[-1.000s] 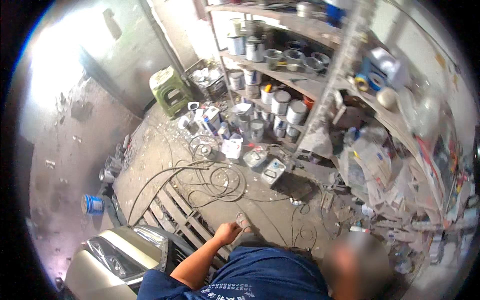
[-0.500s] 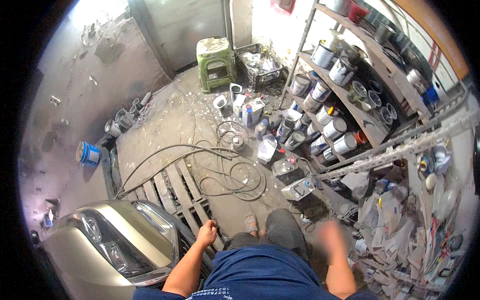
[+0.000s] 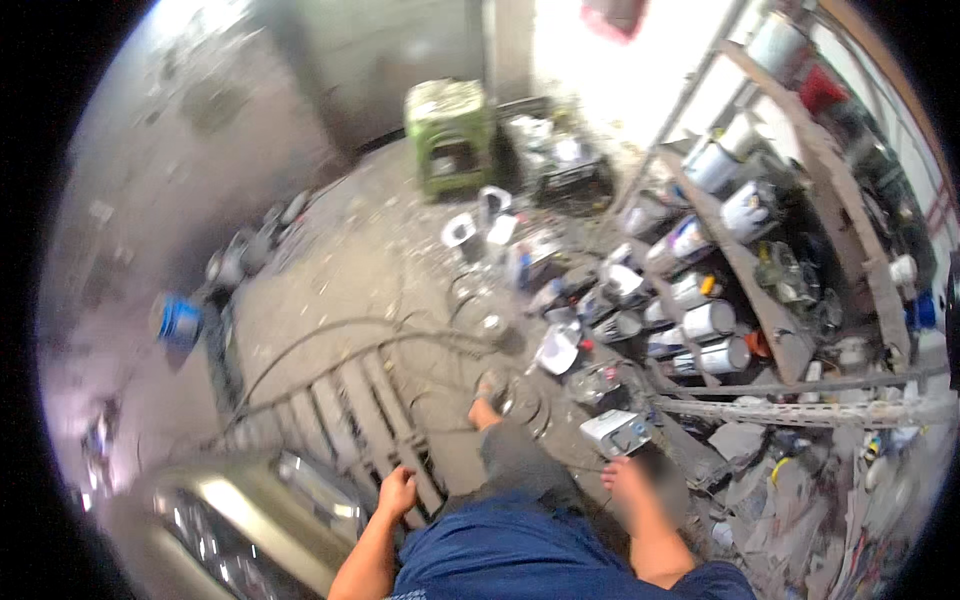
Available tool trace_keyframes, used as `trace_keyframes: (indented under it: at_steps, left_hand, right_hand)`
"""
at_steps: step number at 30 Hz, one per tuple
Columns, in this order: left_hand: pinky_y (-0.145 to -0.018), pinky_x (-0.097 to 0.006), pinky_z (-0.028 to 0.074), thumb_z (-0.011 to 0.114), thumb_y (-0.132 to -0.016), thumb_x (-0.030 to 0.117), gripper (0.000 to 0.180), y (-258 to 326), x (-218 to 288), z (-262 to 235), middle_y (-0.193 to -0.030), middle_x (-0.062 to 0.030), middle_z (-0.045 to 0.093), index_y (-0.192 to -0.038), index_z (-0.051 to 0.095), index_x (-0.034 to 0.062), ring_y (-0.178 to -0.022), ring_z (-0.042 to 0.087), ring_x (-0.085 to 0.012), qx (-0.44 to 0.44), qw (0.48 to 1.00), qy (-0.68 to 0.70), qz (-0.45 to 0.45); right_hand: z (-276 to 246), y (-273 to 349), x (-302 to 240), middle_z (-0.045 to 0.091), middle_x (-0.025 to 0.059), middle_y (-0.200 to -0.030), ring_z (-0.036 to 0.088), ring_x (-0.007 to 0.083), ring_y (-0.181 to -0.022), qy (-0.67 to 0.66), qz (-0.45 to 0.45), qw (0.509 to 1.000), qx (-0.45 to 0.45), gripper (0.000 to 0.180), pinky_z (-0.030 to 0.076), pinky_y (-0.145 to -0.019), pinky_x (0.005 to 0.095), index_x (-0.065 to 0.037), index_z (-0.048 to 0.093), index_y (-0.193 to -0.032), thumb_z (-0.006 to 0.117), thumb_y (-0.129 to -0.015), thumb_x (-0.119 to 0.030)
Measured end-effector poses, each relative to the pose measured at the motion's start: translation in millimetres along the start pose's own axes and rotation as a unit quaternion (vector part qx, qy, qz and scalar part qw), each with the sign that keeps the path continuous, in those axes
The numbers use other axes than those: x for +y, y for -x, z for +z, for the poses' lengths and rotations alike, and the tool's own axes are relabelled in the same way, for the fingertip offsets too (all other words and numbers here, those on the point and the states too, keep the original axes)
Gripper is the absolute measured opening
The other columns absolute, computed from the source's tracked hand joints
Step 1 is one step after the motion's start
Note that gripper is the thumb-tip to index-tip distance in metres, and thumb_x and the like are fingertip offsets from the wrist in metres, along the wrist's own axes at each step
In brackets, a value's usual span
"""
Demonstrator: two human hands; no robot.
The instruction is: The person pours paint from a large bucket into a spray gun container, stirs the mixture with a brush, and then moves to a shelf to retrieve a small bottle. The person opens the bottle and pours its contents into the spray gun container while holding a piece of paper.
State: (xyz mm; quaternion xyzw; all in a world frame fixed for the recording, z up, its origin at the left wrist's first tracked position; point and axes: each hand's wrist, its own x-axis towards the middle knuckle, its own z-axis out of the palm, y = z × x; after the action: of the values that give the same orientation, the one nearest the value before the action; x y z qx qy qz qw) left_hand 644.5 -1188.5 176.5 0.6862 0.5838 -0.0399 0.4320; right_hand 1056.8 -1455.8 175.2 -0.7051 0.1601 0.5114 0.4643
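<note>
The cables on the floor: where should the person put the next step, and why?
Probably on the bare concrete to the left. Looped cables lie around the forward foot, and cans crowd the right. Both hands, left hand and right hand, look empty.

A dusty grey concrete floor [image 3: 330,270] carries a green plastic stool [image 3: 450,135] far off, a blue can [image 3: 178,322] at left, black cables [image 3: 330,345] near the middle, scattered paint tins [image 3: 560,350] at right

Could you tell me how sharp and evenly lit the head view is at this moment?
In the head view, motion blur softens everything; the right hand is smeared, the left hand clearer. Daylight blows out the wall at top centre, and glare streaks the car hood. Fisheye distortion bends the shelf rack, with a black rim around the picture.
</note>
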Motion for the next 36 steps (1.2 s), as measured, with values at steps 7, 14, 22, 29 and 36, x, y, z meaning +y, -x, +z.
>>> trace_keyframes:
  at_steps: [7, 14, 22, 29, 36]
  left_hand:
    - [-0.058, -0.03, 0.048, 0.058, -0.082, 0.016, 0.022, -126, 65, -16, -0.07, -0.0109, 0.065, -0.084, 0.061, -0.0053, -0.061, 0.06, -0.0167, -0.201, 0.977, -0.017, -0.06]
    - [-0.062, -0.039, 0.048, 0.056, -0.069, 0.017, 0.019, -304, 109, -51, -0.072, -0.0135, 0.065, -0.073, 0.066, 0.0014, -0.065, 0.06, -0.0319, -0.265, 0.891, -0.25, 0.271]
    - [-0.053, -0.042, 0.044, 0.053, -0.076, 0.014, 0.011, -343, 232, -97, -0.066, -0.0141, 0.059, -0.066, 0.058, 0.0084, -0.057, 0.053, -0.0283, -0.369, 0.804, -0.262, 0.387]
    - [-0.058, -0.043, 0.046, 0.057, -0.07, 0.012, 0.009, -379, 257, -2, -0.071, -0.0156, 0.061, -0.063, 0.058, 0.0071, -0.065, 0.057, -0.0313, -0.397, 0.684, -0.395, 0.466]
    - [-0.062, -0.042, 0.047, 0.057, -0.07, 0.014, 0.009, -285, 314, 74, -0.076, -0.015, 0.062, -0.069, 0.06, 0.006, -0.068, 0.058, -0.0316, -0.435, 0.639, -0.421, 0.475]
  right_hand:
    - [55, -39, -39, 0.061, 0.0094, -0.096, 0.061, 0.0192, -0.079, 0.031, -0.013, 0.998, 0.048, 0.044, 0.05, -0.064, 0.0328, -0.005, 0.045, -0.129, 0.055, -0.088, -0.017]
    - [65, -3, -71, 0.064, 0.0117, -0.09, 0.063, 0.0194, -0.074, 0.064, -0.165, 0.96, 0.216, 0.04, 0.049, -0.064, 0.034, -0.002, 0.054, -0.118, 0.059, -0.084, -0.021]
    - [127, 41, 72, 0.06, 0.0134, -0.089, 0.058, 0.0234, -0.079, -0.217, -0.063, 0.922, 0.314, 0.026, 0.047, -0.064, 0.0336, -0.002, 0.057, -0.109, 0.053, -0.087, -0.015]
    - [225, 5, 352, 0.059, 0.0142, -0.084, 0.057, 0.0291, -0.073, 0.325, 0.034, 0.934, 0.144, 0.017, 0.048, -0.062, 0.0415, -0.007, 0.058, -0.083, 0.063, -0.074, -0.021]
    - [206, 18, 373, 0.056, 0.0147, -0.104, 0.057, 0.0279, -0.086, 0.307, 0.01, 0.934, 0.183, 0.035, 0.049, -0.074, 0.0439, -0.008, 0.051, -0.113, 0.059, -0.085, -0.027]
